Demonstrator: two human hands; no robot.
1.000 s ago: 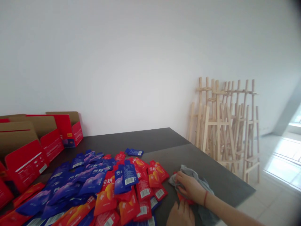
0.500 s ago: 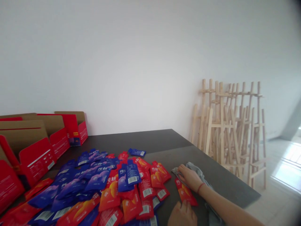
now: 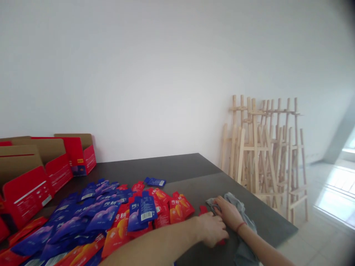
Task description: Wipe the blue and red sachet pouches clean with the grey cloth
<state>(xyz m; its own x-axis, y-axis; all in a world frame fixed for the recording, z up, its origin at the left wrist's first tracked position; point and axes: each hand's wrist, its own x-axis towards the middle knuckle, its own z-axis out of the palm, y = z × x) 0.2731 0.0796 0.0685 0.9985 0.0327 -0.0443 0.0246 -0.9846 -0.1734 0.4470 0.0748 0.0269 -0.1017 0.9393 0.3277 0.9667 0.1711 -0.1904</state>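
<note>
My left hand (image 3: 212, 229) lies over a red pouch (image 3: 203, 210), whose ends stick out on both sides of the hand, and its fingers close around it. My right hand (image 3: 227, 212) grips a grey cloth (image 3: 244, 225) and presses it near the pouch's upper end. Left of my hands spreads a heap of blue pouches (image 3: 72, 225) and red pouches (image 3: 180, 207) printed with fruit and barcodes. My left forearm hides the heap's near part.
The dark tabletop (image 3: 194, 166) ends at a corner to the right. Red cardboard display boxes (image 3: 27, 192) stand along its far left side. A blue pouch (image 3: 154, 181) lies apart behind the heap. Wooden easels (image 3: 257, 155) lean against the white wall.
My left hand has moved up from the bottom of the view onto the red pouch, covering its middle, and my left forearm now crosses the heap. The right hand stays on the cloth.
</note>
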